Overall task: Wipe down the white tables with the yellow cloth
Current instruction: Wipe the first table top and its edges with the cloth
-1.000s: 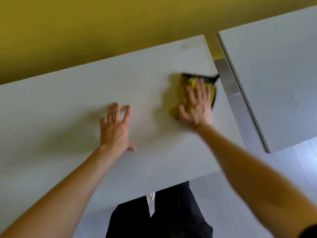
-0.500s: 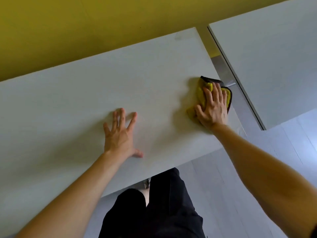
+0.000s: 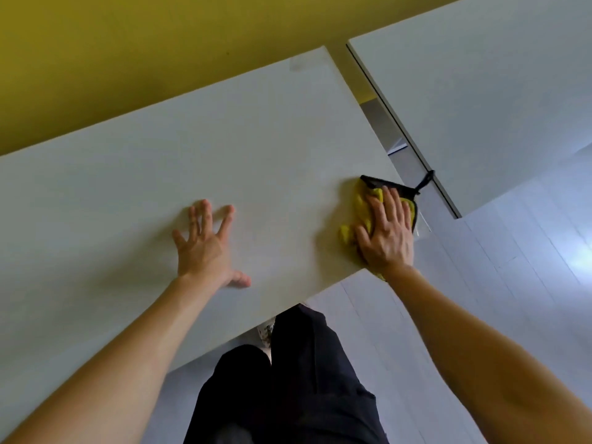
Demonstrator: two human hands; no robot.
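Just dragged the yellow cloth point(image 3: 360, 205) to the near right corner of the white table point(image 3: 224, 139) under a flat right hand point(image 3: 386, 233), left hand point(image 3: 205, 248) splayed; likely finishing this end.

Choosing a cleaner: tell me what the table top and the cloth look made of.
Table top: looks like matte white laminate or painted board; flat, no glare. Yellow cloth: seems soft microfibre with black edging; it bunches under the right hand.

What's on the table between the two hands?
Nothing: in the head view, only bare white table lies between the left hand and the right hand pressing the yellow cloth.
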